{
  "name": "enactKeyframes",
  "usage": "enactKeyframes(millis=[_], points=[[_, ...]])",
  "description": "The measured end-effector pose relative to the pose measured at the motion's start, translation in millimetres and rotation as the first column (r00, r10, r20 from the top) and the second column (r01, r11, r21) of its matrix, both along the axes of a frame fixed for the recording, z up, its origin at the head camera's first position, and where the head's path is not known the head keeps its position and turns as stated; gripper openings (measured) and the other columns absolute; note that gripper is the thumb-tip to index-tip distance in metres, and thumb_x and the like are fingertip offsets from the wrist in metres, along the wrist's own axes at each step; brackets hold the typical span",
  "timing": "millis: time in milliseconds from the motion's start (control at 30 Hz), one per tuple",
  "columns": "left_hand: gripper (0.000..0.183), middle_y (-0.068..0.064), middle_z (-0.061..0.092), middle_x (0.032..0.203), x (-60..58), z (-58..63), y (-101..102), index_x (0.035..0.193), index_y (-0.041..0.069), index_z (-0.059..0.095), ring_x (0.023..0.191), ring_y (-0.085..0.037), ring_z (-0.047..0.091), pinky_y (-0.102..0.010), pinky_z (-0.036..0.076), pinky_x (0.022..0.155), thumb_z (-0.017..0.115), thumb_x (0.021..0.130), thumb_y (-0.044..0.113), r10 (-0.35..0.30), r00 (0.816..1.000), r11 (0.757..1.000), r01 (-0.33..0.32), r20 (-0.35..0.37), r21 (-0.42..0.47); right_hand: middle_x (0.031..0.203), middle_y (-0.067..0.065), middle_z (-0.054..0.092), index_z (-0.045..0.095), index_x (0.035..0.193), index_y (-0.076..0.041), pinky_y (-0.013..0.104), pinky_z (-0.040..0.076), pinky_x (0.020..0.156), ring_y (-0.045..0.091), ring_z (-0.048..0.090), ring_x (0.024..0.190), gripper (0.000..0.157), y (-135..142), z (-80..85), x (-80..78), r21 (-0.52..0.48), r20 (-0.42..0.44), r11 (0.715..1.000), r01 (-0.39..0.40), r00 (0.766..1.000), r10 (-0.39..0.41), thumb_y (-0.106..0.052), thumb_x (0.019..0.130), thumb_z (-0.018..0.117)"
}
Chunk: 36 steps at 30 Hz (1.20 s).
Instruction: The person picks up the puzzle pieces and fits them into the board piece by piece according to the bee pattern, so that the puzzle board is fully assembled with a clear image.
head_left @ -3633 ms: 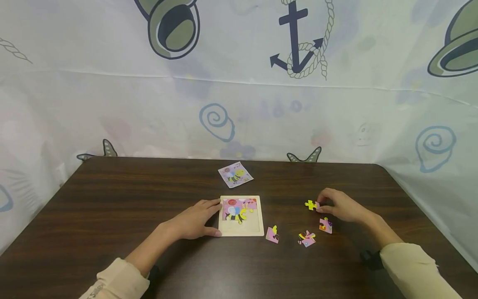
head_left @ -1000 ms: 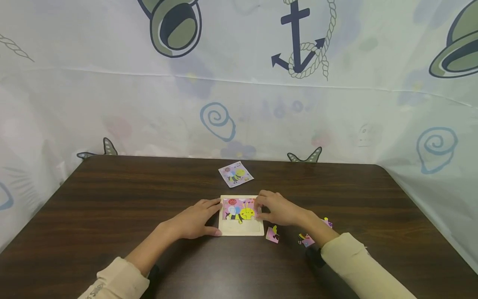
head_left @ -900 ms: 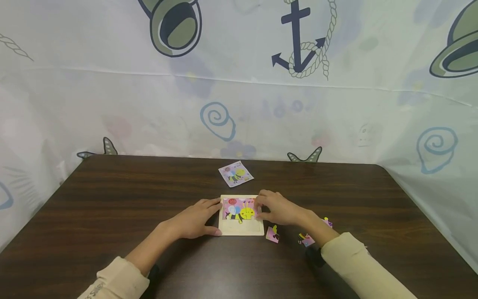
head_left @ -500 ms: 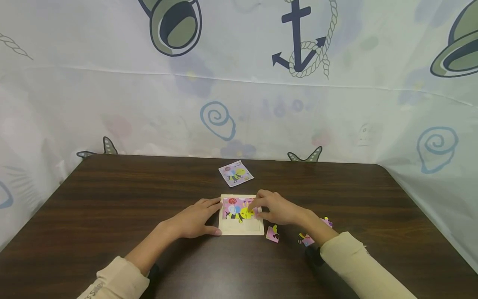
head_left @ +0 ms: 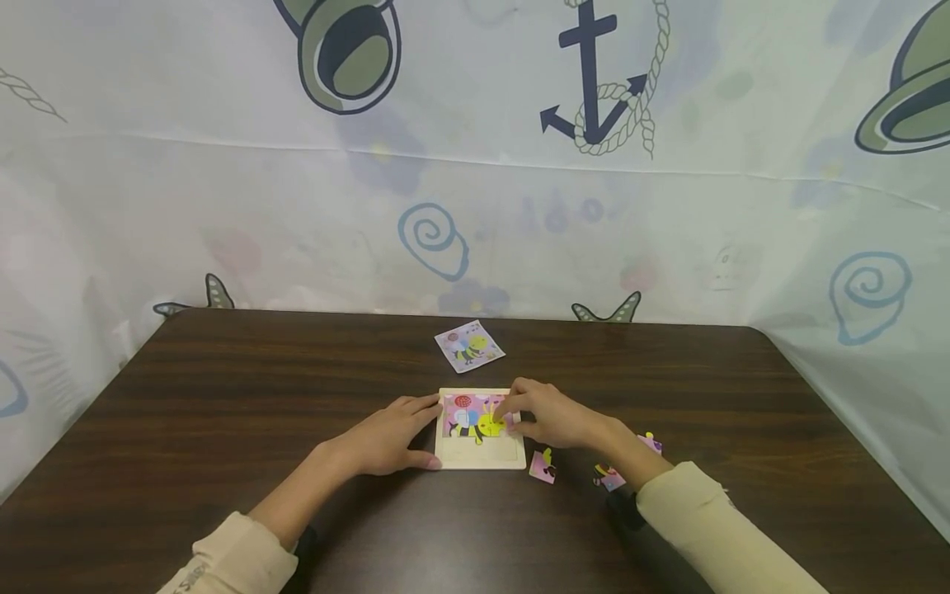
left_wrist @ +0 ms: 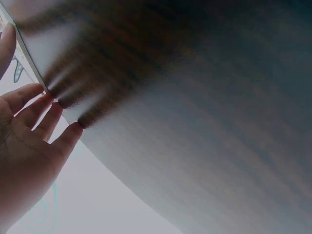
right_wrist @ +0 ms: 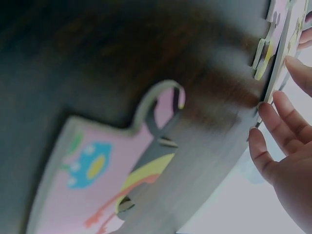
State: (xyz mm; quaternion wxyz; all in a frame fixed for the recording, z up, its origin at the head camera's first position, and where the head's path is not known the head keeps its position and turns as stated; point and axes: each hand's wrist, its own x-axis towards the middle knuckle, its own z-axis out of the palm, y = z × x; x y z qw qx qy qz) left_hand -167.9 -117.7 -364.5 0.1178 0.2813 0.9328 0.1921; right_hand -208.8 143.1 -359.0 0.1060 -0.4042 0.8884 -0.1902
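A square wooden puzzle tray (head_left: pixel 478 455) lies on the table, its upper part filled with joined bee puzzle pieces (head_left: pixel 463 419) and its lower strip bare. My left hand (head_left: pixel 386 437) rests against the tray's left edge with fingers extended and thumb at the lower corner; its fingertips also meet the edge in the left wrist view. Over the upper right of the tray, my right hand (head_left: pixel 560 417) touches the bee's head with its index finger, while the thumb lies by the right rim. The right hand partly hides the puzzle piece (head_left: pixel 512 419) there.
Loose puzzle pieces lie right of the tray: one close by (head_left: pixel 543 467), another (head_left: pixel 610 478) beside my right forearm, and a third (head_left: pixel 651 443) partly behind it. A bee picture card (head_left: pixel 469 346) lies beyond the tray. A patterned cloth (head_left: pixel 475 206) hangs behind the table (head_left: pixel 297 346).
My right hand carried a yellow-and-pink piece from the right into the tray's upper right. Its index finger then shifted left onto the bee's head. My left hand stayed put.
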Motion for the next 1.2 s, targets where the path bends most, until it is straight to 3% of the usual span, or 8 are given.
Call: enactKeyframes(millis=[267, 433, 900, 1200], points=[[0.075, -0.015, 0.032, 0.143, 0.0, -1.6, 0.5, 0.137, 0.0, 0.039, 0.128, -0.032, 0.031, -0.048, 0.032, 0.099, 0.07, 0.078, 0.037, 0.005, 1.0, 1.0, -0.005, -0.006, -0.011, 0.096, 0.005, 0.057, 0.066, 0.107, -0.006, 0.033, 0.046, 0.077, 0.02, 0.052, 0.087, 0.025, 10.6, 6.2, 1.7, -0.045, 0.002, 0.999, 0.013, 1.0, -0.013, -0.01, 0.083, 0.067], [0.075, -0.015, 0.033, 0.143, 0.8, -0.7, 0.1, 0.136, 0.0, 0.04, 0.128, -0.032, 0.031, -0.049, 0.031, 0.1, 0.07, 0.078, 0.038, 0.007, 1.0, 1.0, -0.007, -0.008, -0.014, 0.097, 0.005, 0.059, 0.066, 0.104, -0.003, 0.036, 0.047, 0.081, 0.02, 0.055, 0.09, 0.023, 22.8, 10.9, 4.3, -0.021, 0.011, 1.0, 0.021, 1.0, -0.021, -0.011, 0.082, 0.068], [0.075, -0.015, 0.033, 0.143, 1.2, 0.7, 0.8, 0.136, 0.0, 0.04, 0.128, -0.032, 0.031, -0.049, 0.031, 0.099, 0.069, 0.079, 0.037, 0.012, 1.0, 1.0, -0.012, -0.003, -0.021, 0.088, -0.005, 0.057, 0.065, 0.09, -0.009, 0.029, 0.047, 0.076, 0.012, 0.054, 0.084, 0.015, 50.7, 9.2, 28.1, -0.018, 0.042, 0.999, -0.045, 0.998, 0.046, -0.017, 0.079, 0.072], [0.074, -0.015, 0.034, 0.143, 2.1, 2.9, 2.3, 0.136, -0.001, 0.04, 0.128, -0.032, 0.031, -0.048, 0.031, 0.1, 0.07, 0.079, 0.036, 0.01, 1.0, 1.0, -0.01, -0.002, -0.021, 0.089, -0.008, 0.056, 0.066, 0.091, -0.012, 0.032, 0.044, 0.076, 0.009, 0.051, 0.082, 0.026, 51.5, 1.7, 40.0, 0.029, -0.02, 0.998, 0.055, 0.998, -0.055, -0.031, 0.076, 0.075]])
